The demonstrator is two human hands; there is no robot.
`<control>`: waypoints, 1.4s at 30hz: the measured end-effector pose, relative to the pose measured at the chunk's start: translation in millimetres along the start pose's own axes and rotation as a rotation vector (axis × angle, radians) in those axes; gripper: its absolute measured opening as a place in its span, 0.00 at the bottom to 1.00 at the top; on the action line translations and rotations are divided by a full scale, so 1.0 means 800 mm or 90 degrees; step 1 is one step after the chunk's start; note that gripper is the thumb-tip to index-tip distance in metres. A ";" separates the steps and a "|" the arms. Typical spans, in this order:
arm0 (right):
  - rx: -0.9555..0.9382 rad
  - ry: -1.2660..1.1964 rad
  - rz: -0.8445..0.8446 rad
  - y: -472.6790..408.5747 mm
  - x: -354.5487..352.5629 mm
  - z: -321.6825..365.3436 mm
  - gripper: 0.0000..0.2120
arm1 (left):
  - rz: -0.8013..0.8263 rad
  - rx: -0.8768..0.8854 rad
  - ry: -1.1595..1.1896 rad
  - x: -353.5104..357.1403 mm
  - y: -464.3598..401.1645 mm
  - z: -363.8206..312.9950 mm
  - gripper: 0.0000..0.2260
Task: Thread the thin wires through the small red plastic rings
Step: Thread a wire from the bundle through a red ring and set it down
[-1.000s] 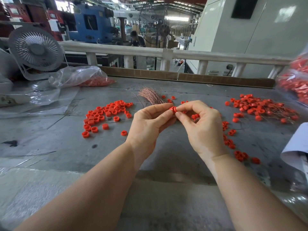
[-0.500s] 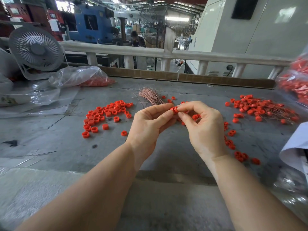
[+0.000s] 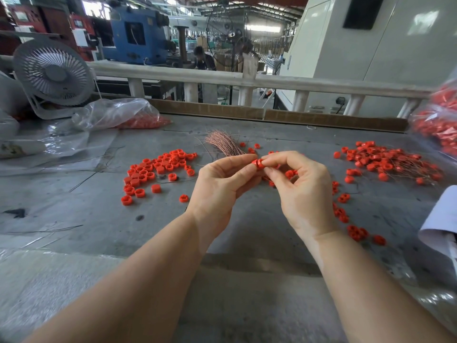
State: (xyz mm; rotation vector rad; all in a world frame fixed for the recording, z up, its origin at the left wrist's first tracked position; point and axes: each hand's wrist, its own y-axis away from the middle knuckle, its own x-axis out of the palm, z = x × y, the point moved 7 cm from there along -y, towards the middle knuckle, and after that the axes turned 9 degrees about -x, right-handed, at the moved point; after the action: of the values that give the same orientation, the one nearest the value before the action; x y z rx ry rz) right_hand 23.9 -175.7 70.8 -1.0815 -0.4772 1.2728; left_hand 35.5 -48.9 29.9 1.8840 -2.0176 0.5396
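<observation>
Head view, the only one: both hands meet above the middle of the grey table (image 3: pixel 74 219), raised off its surface. The left hand (image 3: pixel 217 186) pinches a small red ring (image 3: pixel 257 164) between thumb and forefinger, its other fingers loosely curled beneath. The right hand (image 3: pixel 300 191) comes in from the right, thumb and forefinger pressed together right at the ring's right face, the remaining fingers arched over. Whether a wire lies in that right pinch is too fine to tell, though the posture suggests one is being fed in. The relation that matters is that the ring sits between the two sets of fingertips, touching both, with its opening seemingly facing right toward the right hand, so any threading would run left along the line joining the hands. Just beyond the hands, on the far side, lies the wire bundle (image 3: pixel 223 144), a coppery sheaf fanning away from the viewer, nearer the left hand. To the left sits the pile of loose rings (image 3: pixel 155 172); far right is a heap of rings with wires (image 3: pixel 385 162), likely finished pieces. More loose rings scatter near the right wrist. A white fan (image 3: pixel 53 73) stands at the far left.
</observation>
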 end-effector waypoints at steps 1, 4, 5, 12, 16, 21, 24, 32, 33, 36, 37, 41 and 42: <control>-0.002 0.000 0.001 0.000 0.000 0.000 0.09 | 0.000 0.000 -0.002 0.000 0.000 0.000 0.07; 0.002 -0.002 0.006 0.001 0.002 -0.001 0.08 | -0.004 0.001 -0.003 0.000 0.000 0.000 0.07; 0.002 0.001 0.007 0.001 0.002 0.000 0.07 | -0.006 0.002 -0.002 0.000 0.000 0.000 0.07; 0.004 0.005 0.009 0.000 0.001 0.002 0.07 | -0.009 0.006 -0.018 0.002 0.002 -0.001 0.07; 0.026 -0.012 0.015 0.000 0.003 0.000 0.09 | -0.007 0.005 -0.025 0.002 0.002 -0.001 0.07; 0.022 -0.014 0.015 0.000 0.002 0.001 0.08 | -0.007 0.003 -0.027 0.002 0.002 -0.001 0.08; 0.022 -0.020 0.012 0.000 0.001 0.003 0.09 | -0.007 0.003 -0.024 0.002 0.002 -0.001 0.08; 0.030 -0.028 0.004 0.000 0.001 0.000 0.10 | -0.008 0.004 -0.024 0.001 0.001 -0.001 0.07; 0.036 -0.036 0.006 0.000 0.002 -0.001 0.10 | -0.008 0.004 -0.021 0.001 0.001 0.000 0.07; 0.048 -0.047 0.011 0.001 0.003 -0.004 0.09 | -0.008 0.006 -0.015 0.001 0.000 0.000 0.07; 0.048 -0.047 0.012 0.001 0.003 -0.005 0.09 | -0.007 0.006 -0.015 0.001 0.000 0.000 0.07; 0.048 -0.051 0.017 0.001 0.003 -0.004 0.09 | -0.004 0.005 -0.013 0.001 0.001 0.000 0.07; 0.046 -0.052 0.017 0.000 0.002 -0.004 0.09 | -0.006 0.004 -0.013 0.000 0.001 0.000 0.07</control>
State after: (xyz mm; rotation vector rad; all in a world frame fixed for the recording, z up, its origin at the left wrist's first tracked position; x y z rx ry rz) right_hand 26.6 -175.0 68.8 -0.9807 -0.4753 1.3518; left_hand 34.5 -49.0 30.3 1.9094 -2.0209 0.5282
